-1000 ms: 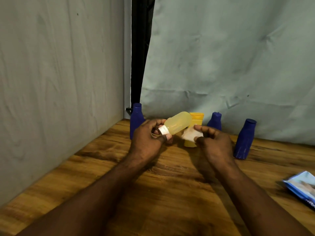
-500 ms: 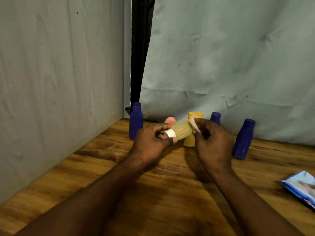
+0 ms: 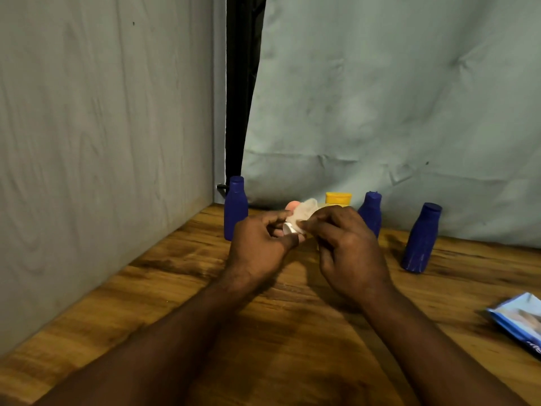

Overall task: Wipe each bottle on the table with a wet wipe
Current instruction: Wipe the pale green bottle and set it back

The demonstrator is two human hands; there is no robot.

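My left hand [image 3: 260, 244] grips the white cap end of a small pale yellow bottle [image 3: 288, 228], held above the wooden table [image 3: 205, 303]. Most of that bottle is hidden under a white wet wipe [image 3: 304, 213], which my right hand [image 3: 348, 247] pinches and wraps around it. Three dark blue bottles stand along the back: one at the left [image 3: 235, 208], one behind my right hand [image 3: 371, 212], one further right [image 3: 421, 238]. A yellow bottle [image 3: 338, 198] stands behind my hands, and something pink [image 3: 292, 205] peeks out beside the wipe.
A blue and white wet wipe pack [image 3: 521, 320] lies at the table's right edge. A grey wall runs along the left side, and a pale cloth backdrop hangs behind the bottles, with a dark gap between them.
My right hand has slid the wipe from the bottle's far end toward its cap, so the wipe now covers most of the bottle. My left hand still holds the cap end.
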